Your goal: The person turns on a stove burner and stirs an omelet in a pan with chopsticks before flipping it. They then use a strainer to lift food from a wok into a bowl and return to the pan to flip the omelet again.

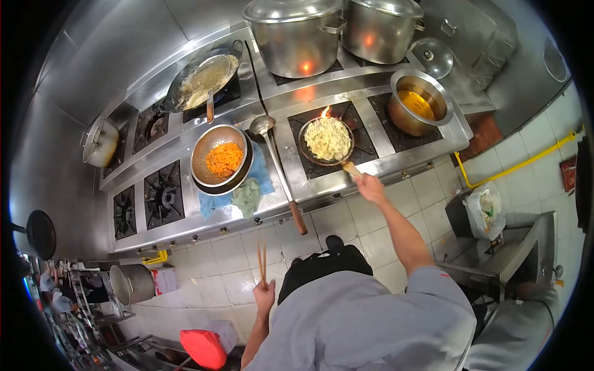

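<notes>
My right hand (370,187) grips the wooden handle of a small frying pan (327,141) that sits over a lit burner with a flame at its far edge. The pan holds pale shredded food. My left hand (265,295) hangs low by my side and holds a pair of wooden chopsticks (262,258) pointing up toward the stove. A long ladle (277,166) with a wooden grip lies across the steel stove front, left of the pan.
A metal bowl of shredded carrot (223,159) rests on blue and green cloths. A wok (204,80) stands behind it, two large lidded stockpots (297,37) at the back, a pot of yellow liquid (416,104) at right. Unlit burners (162,195) lie left. Another person's grey sleeve (520,328) is at lower right.
</notes>
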A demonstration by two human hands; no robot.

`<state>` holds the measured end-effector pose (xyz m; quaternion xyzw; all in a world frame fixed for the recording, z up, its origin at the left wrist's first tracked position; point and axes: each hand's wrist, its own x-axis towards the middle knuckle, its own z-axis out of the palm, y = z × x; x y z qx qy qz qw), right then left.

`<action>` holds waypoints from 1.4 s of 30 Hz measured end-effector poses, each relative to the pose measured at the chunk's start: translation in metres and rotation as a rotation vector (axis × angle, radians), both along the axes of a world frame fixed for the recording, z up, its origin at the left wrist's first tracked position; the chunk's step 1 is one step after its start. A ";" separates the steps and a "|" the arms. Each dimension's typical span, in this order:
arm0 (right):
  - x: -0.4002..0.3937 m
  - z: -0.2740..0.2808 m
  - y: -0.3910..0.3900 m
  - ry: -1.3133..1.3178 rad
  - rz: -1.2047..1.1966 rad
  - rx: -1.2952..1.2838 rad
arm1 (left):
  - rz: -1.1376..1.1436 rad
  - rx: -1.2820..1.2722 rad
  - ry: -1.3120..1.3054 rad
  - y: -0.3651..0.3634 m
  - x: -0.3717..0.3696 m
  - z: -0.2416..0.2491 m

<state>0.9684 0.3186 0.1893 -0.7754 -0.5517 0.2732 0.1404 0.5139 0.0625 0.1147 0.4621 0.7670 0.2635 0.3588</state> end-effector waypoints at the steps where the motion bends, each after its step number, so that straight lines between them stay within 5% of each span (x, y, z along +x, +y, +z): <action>1: 0.006 -0.001 0.000 -0.010 -0.016 0.001 | -0.029 0.049 -0.084 0.020 0.018 0.011; 4: 0.009 -0.010 0.008 -0.013 -0.053 0.009 | -0.174 0.279 -0.018 0.080 0.071 0.033; 16: -0.007 -0.020 0.021 -0.015 -0.052 0.099 | -0.059 0.057 -0.092 0.189 0.147 0.003; 21: 0.024 -0.010 0.004 -0.023 0.053 0.044 | 0.115 0.234 0.002 0.189 0.109 0.000; 28: -0.003 -0.021 0.022 -0.019 0.003 0.084 | 0.071 0.343 0.105 0.181 0.094 0.029; 36: -0.009 -0.031 0.030 -0.016 -0.074 0.052 | 0.187 0.324 -0.333 0.119 0.086 0.046; 42: 0.014 -0.014 0.010 -0.056 -0.011 0.030 | 0.194 0.040 -0.562 0.068 0.072 0.055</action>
